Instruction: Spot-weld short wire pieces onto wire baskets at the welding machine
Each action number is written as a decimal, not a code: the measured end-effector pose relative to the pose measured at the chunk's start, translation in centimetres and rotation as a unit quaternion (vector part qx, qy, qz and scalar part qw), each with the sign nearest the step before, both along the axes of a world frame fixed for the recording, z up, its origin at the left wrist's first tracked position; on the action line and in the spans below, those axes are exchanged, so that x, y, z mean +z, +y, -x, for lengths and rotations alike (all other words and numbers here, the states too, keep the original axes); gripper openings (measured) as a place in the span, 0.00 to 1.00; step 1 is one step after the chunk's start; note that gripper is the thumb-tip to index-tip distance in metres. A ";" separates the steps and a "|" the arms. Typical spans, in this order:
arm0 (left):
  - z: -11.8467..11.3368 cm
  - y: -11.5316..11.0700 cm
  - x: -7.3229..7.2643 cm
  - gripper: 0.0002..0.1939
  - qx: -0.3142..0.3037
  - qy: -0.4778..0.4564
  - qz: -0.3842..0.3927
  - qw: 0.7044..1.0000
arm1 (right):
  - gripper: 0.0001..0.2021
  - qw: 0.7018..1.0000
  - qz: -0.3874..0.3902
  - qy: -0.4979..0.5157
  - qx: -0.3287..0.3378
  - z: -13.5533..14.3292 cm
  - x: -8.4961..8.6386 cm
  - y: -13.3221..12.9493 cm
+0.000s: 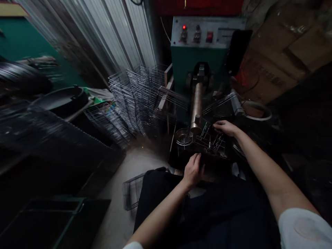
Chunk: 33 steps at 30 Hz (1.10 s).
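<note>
My right hand [226,127] is pinched at the right of the machine's metal arm [197,107], at the edge of a cluster of thin wire pieces [211,140]; what lies between its fingertips is too small to name. My left hand [193,170] is lower, just in front of the dark work surface, its fingers bent; dimness hides whether they hold anything. A small round metal dish [183,137] sits left of the arm's tip. Behind stands the green machine [181,62] with a lit red lamp [184,27].
Stacked wire racks [137,100] stand left of the machine. Another wire frame [132,192] is on the floor by my leg. A black pan-like tray [62,98] is farther left. Cardboard boxes [275,72] fill the back right, and a dark phone-like object [238,52] is at the machine's right edge.
</note>
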<state>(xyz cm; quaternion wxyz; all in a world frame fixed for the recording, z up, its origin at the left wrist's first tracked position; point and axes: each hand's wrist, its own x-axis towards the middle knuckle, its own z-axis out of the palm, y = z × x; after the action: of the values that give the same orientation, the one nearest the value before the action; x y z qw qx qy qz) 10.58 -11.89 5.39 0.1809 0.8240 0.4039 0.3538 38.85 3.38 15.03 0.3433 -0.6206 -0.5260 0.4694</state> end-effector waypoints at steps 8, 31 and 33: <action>-3.7 1.3 -1.2 0.35 0.106 0.105 0.097 0.984 | 0.27 0.998 -0.042 -0.007 -0.035 1.7 0.6 -2.4; 39.2 -1.5 4.2 0.49 0.462 0.151 0.154 0.860 | 0.18 0.962 -0.107 -0.244 0.061 10.7 0.2 -14.7; 40.5 -2.4 -0.5 0.45 0.482 0.175 0.264 0.817 | 0.14 0.955 -0.090 -0.279 0.037 10.8 -0.2 -16.2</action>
<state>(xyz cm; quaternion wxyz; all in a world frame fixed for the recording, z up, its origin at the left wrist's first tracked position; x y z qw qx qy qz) -29.89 -14.31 4.91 0.1239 0.4929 0.8520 0.1256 28.04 -12.87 14.85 0.2196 -0.6733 -0.6636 0.2411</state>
